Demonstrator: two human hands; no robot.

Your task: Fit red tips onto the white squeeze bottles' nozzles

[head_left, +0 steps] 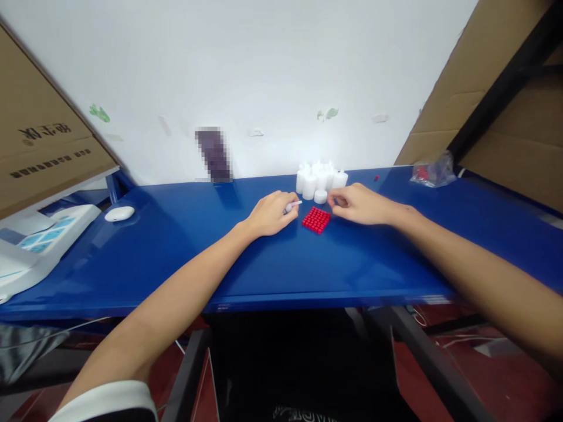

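Observation:
My left hand (269, 213) rests on the blue table (176, 258), fingers curled around a small white stick-like piece (294, 206) that points right. A flat square block of small red pieces (316, 220) lies just to its right. My right hand (358, 204) sits on the other side of the red block, fingers pinched together near a low white disc (321, 196); what the fingertips hold is too small to see. Behind them stands a cluster of several white cylinders (320, 177).
A white oval object (119, 213) lies at the left of the table, with a white and blue device (30, 246) at the left edge. A clear plastic bag holding red bits (433, 171) sits far right. Cardboard boxes (39, 146) flank both sides; a white wall is behind.

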